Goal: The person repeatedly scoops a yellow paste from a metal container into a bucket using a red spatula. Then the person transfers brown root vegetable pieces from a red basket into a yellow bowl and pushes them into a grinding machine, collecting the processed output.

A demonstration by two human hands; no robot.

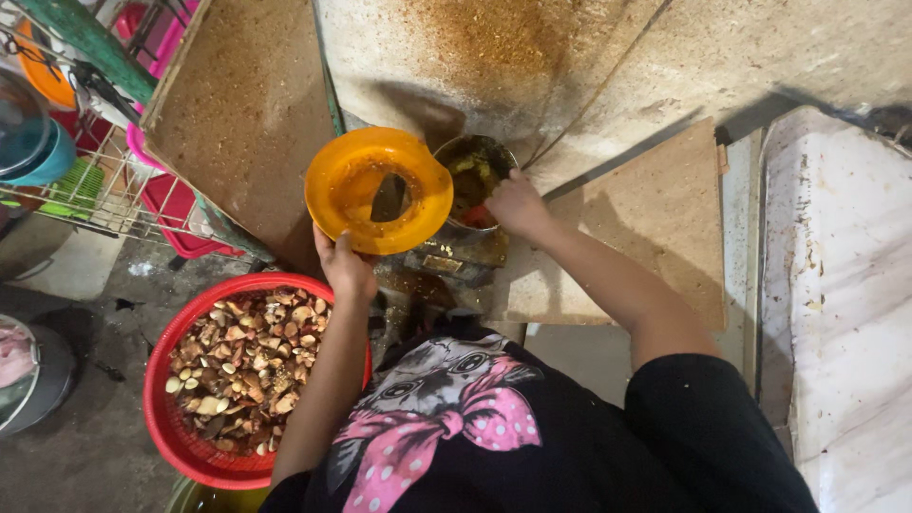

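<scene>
My left hand (344, 264) grips the near rim of an orange plastic ring-shaped lid (366, 180) with a hole in its middle, held tilted above the grinder. My right hand (515, 204) reaches into the mouth of a dark metal grinder hopper (468, 157) that holds yellowish paste and something red. The fingers are down inside the hopper and partly hidden. The metal body of the machine (446, 261) sits below the hopper.
A red basket (166, 418) of brown and cream nut pieces stands at lower left. A wire rack (104, 180) with coloured plastic ware is at upper left. Stained boards (242, 104) lean behind the machine. A white slab (836, 285) lies at right.
</scene>
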